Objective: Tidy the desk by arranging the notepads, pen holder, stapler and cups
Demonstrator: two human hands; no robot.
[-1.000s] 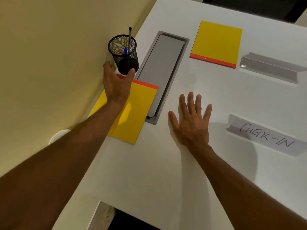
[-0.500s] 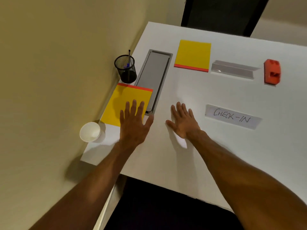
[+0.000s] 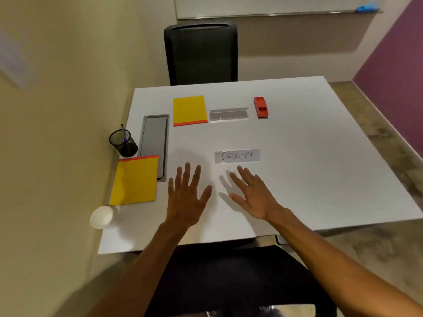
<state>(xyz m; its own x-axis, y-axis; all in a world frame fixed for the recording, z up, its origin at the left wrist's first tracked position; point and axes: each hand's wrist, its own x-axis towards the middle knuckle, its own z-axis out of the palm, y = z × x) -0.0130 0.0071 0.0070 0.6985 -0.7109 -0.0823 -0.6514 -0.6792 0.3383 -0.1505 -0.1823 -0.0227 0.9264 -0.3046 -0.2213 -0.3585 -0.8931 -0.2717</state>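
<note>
Hands, left [image 3: 186, 197] and right [image 3: 253, 195], fingers spread and empty; paper cup [image 3: 101, 217] at desk's [image 3: 320, 170] left edge looks light, crushable: grip its wall gently.

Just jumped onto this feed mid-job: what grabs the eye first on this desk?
Two yellow notepads stand out on the white desk: the near yellow notepad at the left edge and the far yellow notepad toward the back. A red stapler lies at the back right. Both the left hand and right hand are spread open and empty below the CHECK-IN sign.

Dim warm light, soft shadows, blurred and warped edges
</note>
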